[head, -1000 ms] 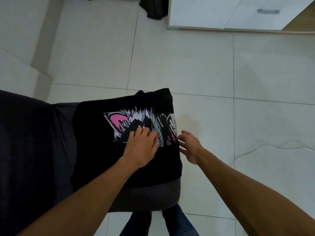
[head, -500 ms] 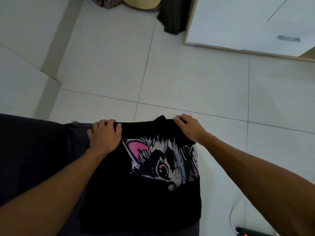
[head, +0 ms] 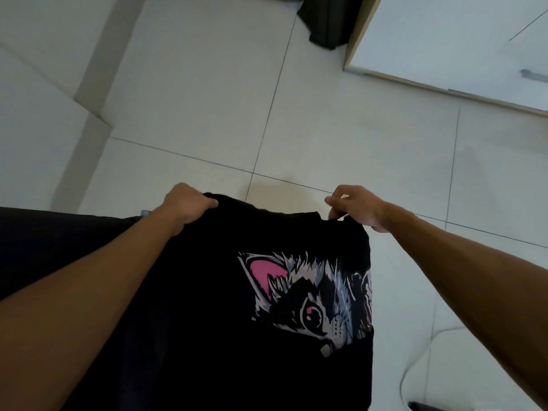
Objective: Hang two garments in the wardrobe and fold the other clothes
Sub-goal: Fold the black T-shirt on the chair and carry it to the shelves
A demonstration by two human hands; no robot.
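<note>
Folding step; left hand [head: 189, 204] and right hand [head: 354, 207] each pinch far corners of black cat-print shirt [head: 237, 321]; next likely: fold far edge toward near edge.

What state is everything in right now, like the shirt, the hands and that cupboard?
T-shirt: partly folded, cat print up, held by its far edge.
Left hand: shut on the shirt's far left corner.
Right hand: pinching the shirt's far right corner.
Cupboard: door shut.
Dark cloth: hanging beside the cupboard, reaching the floor.
Cable: lying loose on the floor.
</note>
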